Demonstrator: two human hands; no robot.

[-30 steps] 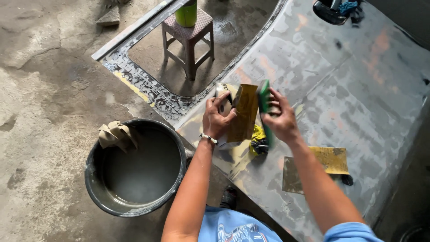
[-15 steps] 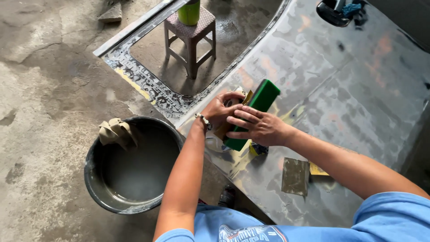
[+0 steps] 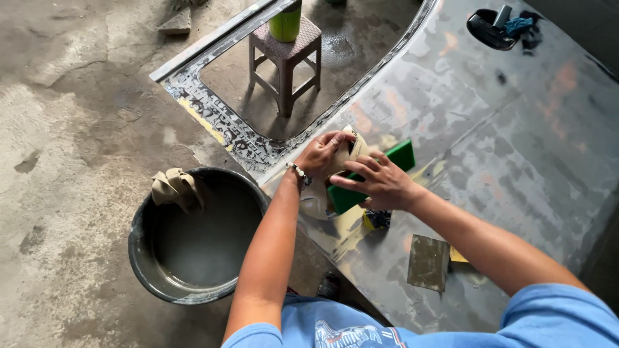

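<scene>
Wrapping tan sandpaper (image 3: 353,149) round a green sanding block (image 3: 369,177) on the bare-metal car door panel (image 3: 516,142) | left hand (image 3: 320,154) grip closed on the paper's edge | right hand (image 3: 380,182) fingers spread, pressing the block | grey bucket (image 3: 193,232) beside: murky water, rag (image 3: 175,187) on rim | stool (image 3: 285,55) carries green cup (image 3: 285,22)

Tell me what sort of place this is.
Probably a car body repair workshop. A bare-metal car door lies flat over a stained concrete floor, a bucket of murky water stands beside it, and both hands work a green sanding block on the panel.
</scene>
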